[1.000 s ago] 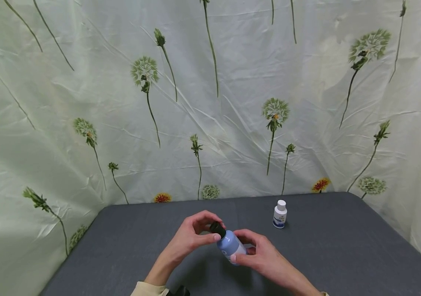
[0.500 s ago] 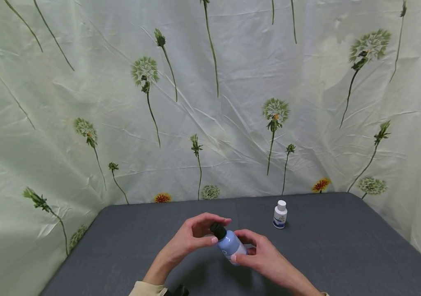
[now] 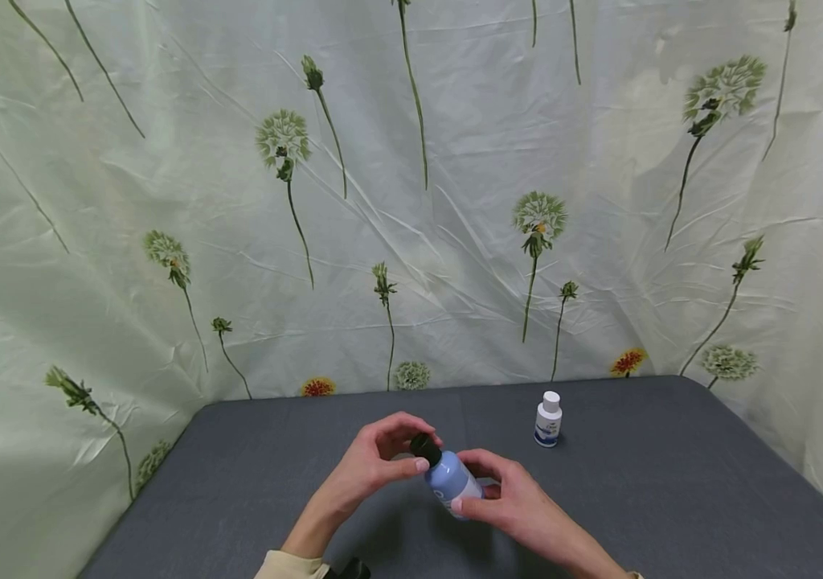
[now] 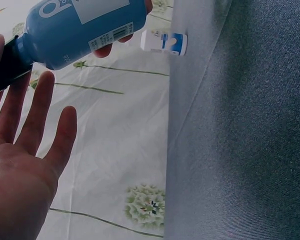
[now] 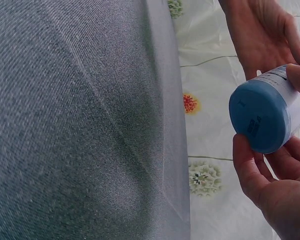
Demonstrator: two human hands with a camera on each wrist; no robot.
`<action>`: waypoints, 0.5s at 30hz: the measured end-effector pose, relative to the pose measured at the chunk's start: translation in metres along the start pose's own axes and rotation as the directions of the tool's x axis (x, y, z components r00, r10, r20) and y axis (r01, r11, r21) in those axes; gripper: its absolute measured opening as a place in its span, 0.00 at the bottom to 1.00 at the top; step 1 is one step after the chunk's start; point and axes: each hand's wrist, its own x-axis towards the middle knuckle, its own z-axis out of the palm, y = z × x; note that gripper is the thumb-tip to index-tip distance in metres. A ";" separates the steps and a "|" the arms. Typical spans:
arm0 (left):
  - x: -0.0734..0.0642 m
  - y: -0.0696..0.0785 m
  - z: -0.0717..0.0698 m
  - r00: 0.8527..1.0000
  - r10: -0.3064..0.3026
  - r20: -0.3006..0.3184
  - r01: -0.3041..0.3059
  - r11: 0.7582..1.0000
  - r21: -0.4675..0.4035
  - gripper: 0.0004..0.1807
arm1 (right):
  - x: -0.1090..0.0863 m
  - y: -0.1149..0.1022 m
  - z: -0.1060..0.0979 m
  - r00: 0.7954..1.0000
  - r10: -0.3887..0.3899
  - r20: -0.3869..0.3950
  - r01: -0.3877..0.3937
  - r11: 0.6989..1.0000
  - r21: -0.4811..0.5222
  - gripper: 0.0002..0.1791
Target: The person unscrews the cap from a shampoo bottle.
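Observation:
A blue bottle with a white label and a black cap is held tilted above the table, its cap end pointing up and to the left. My right hand grips the bottle's body, thumb across the label. With thumb and fingers my left hand pinches the black cap. In the left wrist view the cap sits on the bottle's neck, and the other fingers of that hand spread below it. The right wrist view shows the bottle's round blue base.
A small white bottle with a white cap and blue label stands upright farther back on the dark grey table. Behind the table hangs a pale curtain printed with dandelions.
My left fingers came off the cap half a second ago, spreading above it, and are now back around it. The right hand and the blue bottle have stayed in place.

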 end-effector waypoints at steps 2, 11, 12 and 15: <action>0.000 0.000 0.000 1.000 0.005 -0.008 -0.005 1.000 0.005 0.19 | 0.000 0.000 0.000 1.000 0.002 0.001 -0.002 1.000 -0.004 0.26; 0.001 -0.001 0.000 1.000 0.014 0.006 -0.014 1.000 0.011 0.21 | -0.001 -0.001 0.001 1.000 0.007 -0.007 -0.007 1.000 -0.005 0.26; 0.001 -0.001 0.000 0.999 0.019 0.027 -0.019 1.000 -0.001 0.22 | -0.001 -0.001 0.001 1.000 0.004 -0.009 -0.004 1.000 -0.004 0.26; 0.001 -0.001 -0.002 0.995 0.028 0.090 -0.024 0.998 -0.053 0.25 | -0.002 -0.001 0.001 1.000 -0.006 -0.009 0.006 1.000 -0.005 0.26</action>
